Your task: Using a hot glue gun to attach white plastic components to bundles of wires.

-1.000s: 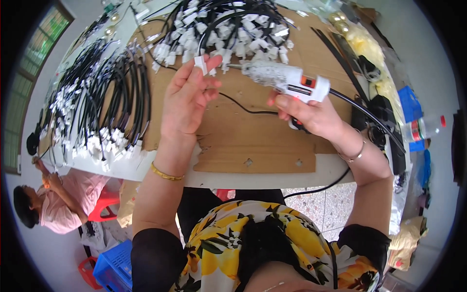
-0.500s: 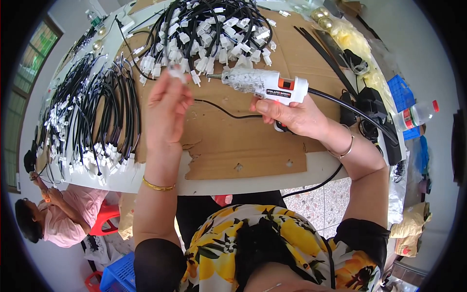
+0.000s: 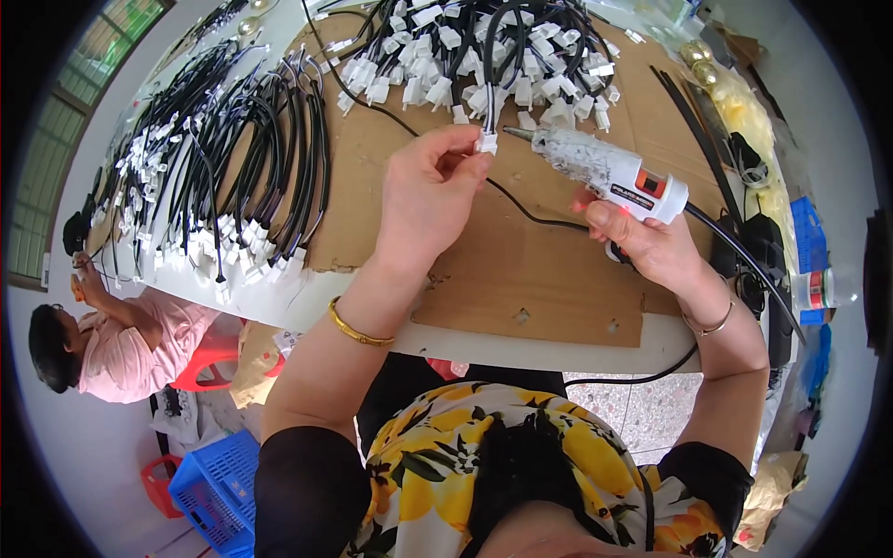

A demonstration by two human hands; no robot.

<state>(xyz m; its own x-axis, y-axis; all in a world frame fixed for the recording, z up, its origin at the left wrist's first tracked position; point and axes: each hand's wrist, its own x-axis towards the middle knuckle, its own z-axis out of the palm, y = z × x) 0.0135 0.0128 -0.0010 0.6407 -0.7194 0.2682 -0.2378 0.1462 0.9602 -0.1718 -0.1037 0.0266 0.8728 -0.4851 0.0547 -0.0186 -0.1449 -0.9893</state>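
My left hand (image 3: 430,191) pinches a small white plastic connector (image 3: 486,143) between thumb and fingertips, its wires running up toward the far heap. My right hand (image 3: 646,244) is wrapped round the handle of a white hot glue gun (image 3: 595,166) with an orange switch and a smudged, silvery front. The gun's nozzle points left, close beside the connector; whether they touch I cannot tell. Just beyond lies a heap of black cables with white connectors (image 3: 437,91). The gun's black cord (image 3: 735,244) trails off to the right.
Brown cardboard (image 3: 530,298) covers much of the white table. Bundled black wire harnesses (image 3: 288,158) lie at the left. Black power adapters (image 3: 761,240) and a plastic bottle (image 3: 823,289) are at the right. A person in pink (image 3: 139,339) sits at the far left, near a blue basket (image 3: 214,488).
My view has turned, shifting the table scene. My left hand has brought the connector rightward relative to the heap, up to the glue gun's nozzle. The right hand still holds the gun.
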